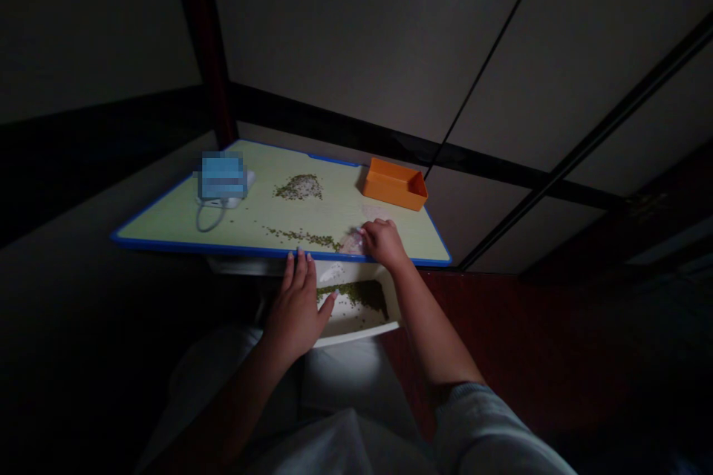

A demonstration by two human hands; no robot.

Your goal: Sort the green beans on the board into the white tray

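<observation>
My right hand (384, 241) is closed at the front of the pale yellow tabletop (245, 230), its fingers pinching a small see-through piece, perhaps plastic (351, 242). Against that piece ends a scattered line of small green grains, like mung beans (306, 238). My left hand (295, 304) is open, fingers stretched, with the tips at the table's blue front edge. Its thumb reaches over a white open bin (356, 335) under the edge. More green grains (359, 295) lie in that bin, heaped towards its right side.
Farther back on the table lies a heap of mixed pale and green grains (301, 187). An orange open box (393, 189) stands at the back right. On the left sits a white device with a blurred screen (223, 178) and a looped cable (210, 221). Cabinet panels (362, 30) rise behind.
</observation>
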